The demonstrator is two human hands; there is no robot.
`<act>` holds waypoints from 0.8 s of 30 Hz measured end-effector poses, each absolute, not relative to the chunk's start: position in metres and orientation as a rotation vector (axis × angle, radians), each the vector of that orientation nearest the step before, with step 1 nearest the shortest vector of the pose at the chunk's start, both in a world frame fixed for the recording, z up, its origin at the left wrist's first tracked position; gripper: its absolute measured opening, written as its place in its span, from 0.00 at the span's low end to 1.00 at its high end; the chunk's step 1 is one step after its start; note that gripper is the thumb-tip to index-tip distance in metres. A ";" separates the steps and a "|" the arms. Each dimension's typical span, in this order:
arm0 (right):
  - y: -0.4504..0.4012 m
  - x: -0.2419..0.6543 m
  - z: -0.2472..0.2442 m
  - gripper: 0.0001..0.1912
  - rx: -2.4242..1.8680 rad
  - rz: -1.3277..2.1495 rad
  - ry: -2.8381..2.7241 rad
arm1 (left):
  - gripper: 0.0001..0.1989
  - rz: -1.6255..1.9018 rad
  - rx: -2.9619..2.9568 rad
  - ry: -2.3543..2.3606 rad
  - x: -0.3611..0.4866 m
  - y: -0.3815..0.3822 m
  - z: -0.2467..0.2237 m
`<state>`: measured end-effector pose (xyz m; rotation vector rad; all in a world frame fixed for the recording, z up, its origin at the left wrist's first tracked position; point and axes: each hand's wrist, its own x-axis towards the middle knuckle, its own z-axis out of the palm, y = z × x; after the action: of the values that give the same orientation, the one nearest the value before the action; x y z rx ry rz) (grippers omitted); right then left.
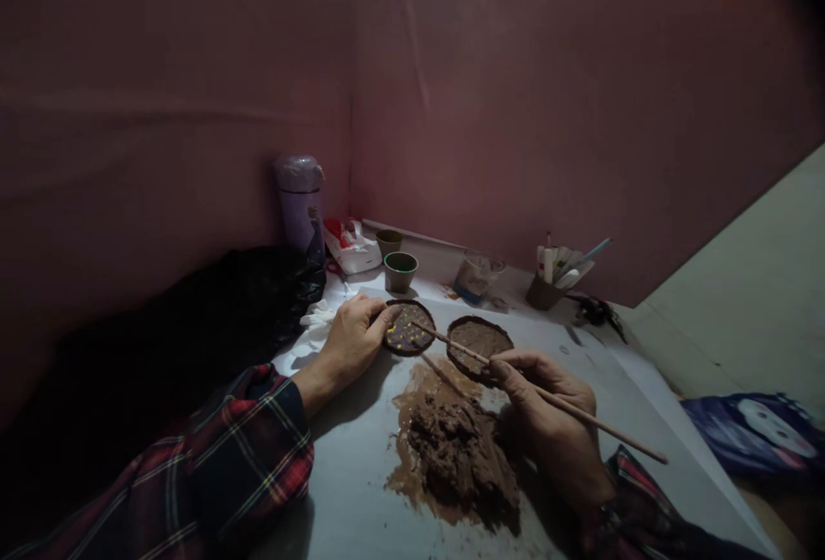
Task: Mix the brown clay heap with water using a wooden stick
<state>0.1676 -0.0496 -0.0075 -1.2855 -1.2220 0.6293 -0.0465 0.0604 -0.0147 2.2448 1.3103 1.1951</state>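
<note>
My left hand [354, 334] grips the left edge of a small round brown dish [418, 338] dotted with yellow specks. In my right hand [551, 414] is a thin wooden stick [580, 412], pinched between thumb and fingers, its far tip at the speckled surface. A second round dish [477, 338], filled with plain brown material, lies just right of the first, behind the stick. Nearer to me, between my forearms, a lumpy heap of wet brown clay-like material [461, 461] rests on the white sheet, with a smeared brown patch around it.
Behind the dishes stand a green-rimmed cup [400, 272], another cup [388, 241], a clear container [478, 276] and a pot [545, 292] of brushes and tubes. A purple bottle [302, 208], a red-and-white packet [353, 246] and black plastic [212, 302] are at the left.
</note>
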 end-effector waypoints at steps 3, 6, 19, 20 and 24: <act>-0.048 0.167 -0.006 0.10 -1.247 0.628 -1.203 | 0.16 1.206 2.230 1.315 -0.047 0.060 -0.015; -0.045 0.168 -0.008 0.09 -1.218 0.611 -1.201 | 0.13 1.223 2.207 1.326 -0.046 0.061 -0.015; -0.037 0.179 -0.015 0.13 -1.236 0.343 -1.200 | 0.05 1.250 2.232 1.290 -0.048 0.065 -0.019; -0.037 0.179 -0.015 0.13 -1.233 0.321 -1.211 | 0.05 1.247 2.234 1.289 -0.048 0.066 -0.020; -0.036 0.180 -0.016 0.12 -1.229 0.265 -1.258 | 0.08 1.244 2.238 1.268 -0.049 0.069 -0.023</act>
<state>0.1796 -0.0363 -0.0161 -1.2292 -1.2582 0.2653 -0.0489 0.0687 -0.0230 2.2379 1.2680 1.2439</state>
